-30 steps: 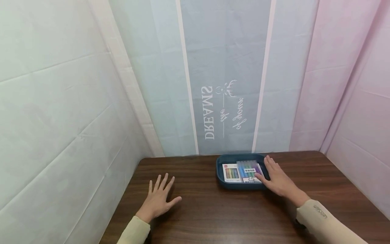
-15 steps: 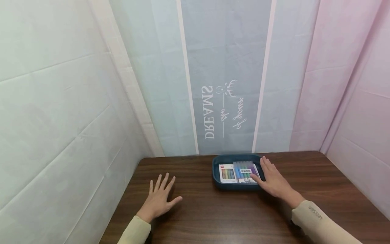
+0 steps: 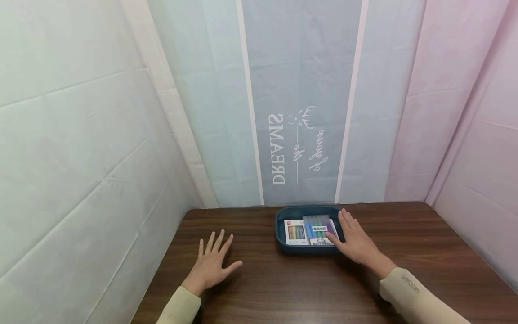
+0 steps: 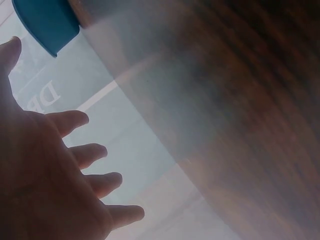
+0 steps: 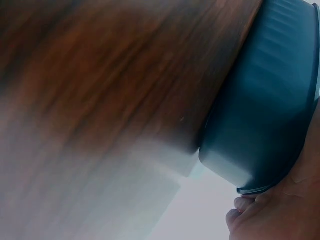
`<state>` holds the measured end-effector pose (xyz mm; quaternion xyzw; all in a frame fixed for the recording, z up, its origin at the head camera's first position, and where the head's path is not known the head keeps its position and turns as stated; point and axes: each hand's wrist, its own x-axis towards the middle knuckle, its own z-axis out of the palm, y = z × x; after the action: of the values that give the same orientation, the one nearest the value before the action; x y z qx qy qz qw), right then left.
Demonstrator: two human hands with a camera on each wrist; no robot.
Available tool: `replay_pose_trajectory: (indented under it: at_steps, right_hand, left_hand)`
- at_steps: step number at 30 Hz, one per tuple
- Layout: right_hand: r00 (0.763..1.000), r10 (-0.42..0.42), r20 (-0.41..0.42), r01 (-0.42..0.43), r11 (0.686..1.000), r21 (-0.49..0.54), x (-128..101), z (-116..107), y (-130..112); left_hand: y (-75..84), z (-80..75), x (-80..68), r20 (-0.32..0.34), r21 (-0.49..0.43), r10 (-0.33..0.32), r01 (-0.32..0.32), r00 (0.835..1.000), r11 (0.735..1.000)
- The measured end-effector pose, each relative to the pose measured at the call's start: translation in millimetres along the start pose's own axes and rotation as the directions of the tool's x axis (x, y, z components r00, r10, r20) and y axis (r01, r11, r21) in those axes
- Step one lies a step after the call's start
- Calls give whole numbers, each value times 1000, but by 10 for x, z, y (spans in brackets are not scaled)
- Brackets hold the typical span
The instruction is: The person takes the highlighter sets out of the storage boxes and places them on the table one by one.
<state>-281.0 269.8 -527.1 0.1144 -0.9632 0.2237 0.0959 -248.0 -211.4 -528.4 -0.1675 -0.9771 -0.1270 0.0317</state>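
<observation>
A dark teal plastic tray (image 3: 281, 238) stands near the back of the table. In it lie a white box (image 3: 296, 232) with a picture of coloured sticks and a clear pack of coloured pens (image 3: 317, 225). My right hand (image 3: 360, 243) rests against the tray's right side, its fingers straight along the outside and its thumb over the rim. In the right wrist view the tray's wall (image 5: 265, 95) touches that hand. On the left, my left hand (image 3: 210, 265) is over the table with its fingers spread, holding nothing and apart from the tray.
The brown wooden table (image 3: 275, 288) has its back edge against a pale blue cloth backdrop (image 3: 299, 81) with white lettering. A white cloth wall (image 3: 81, 157) rises on the left, a pinkish one (image 3: 481, 157) on the right.
The tray has slid left along the table with the box and pen pack in it, my right hand moving with it. My left hand has hardly moved.
</observation>
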Motion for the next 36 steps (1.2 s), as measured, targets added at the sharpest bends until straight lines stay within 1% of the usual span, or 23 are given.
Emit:
replay_pose_trajectory:
  at_steps: [8, 16, 22, 26, 28, 31, 36]
  right_hand:
    - [1000, 0, -4, 0, 1000, 0, 18, 31, -110]
    - [1000, 0, 1, 0, 1000, -7, 58, 54, -216]
    - [1000, 5, 3, -5, 1000, -17, 83, 76, -288]
    - [1000, 3, 3, -3, 1000, -17, 100, 94, -333]
    - [1000, 5, 5, -5, 1000, -14, 105, 103, -355]
    - [1000, 11, 6, -11, 1000, -3, 113, 114, -388]
    - [1000, 25, 15, -25, 1000, 2, 135, 124, -436]
  left_hand:
    - [13, -18, 18, 2, 22, 2, -2, 1000, 1000]
    - [-4, -26, 61, 5, 10, 10, -10, 1000, 1000]
    - [-2, -63, 82, 15, -14, 20, -20, 1000, 1000]
    - [1, -87, 102, 26, -17, 15, -15, 1000, 1000]
    - [2, -100, 111, 37, -4, 10, -10, 999, 1000]
    - [4, -119, 123, 31, -12, 18, -17, 999, 1000]
    - [10, -168, 144, 42, -13, 16, -15, 999, 1000]
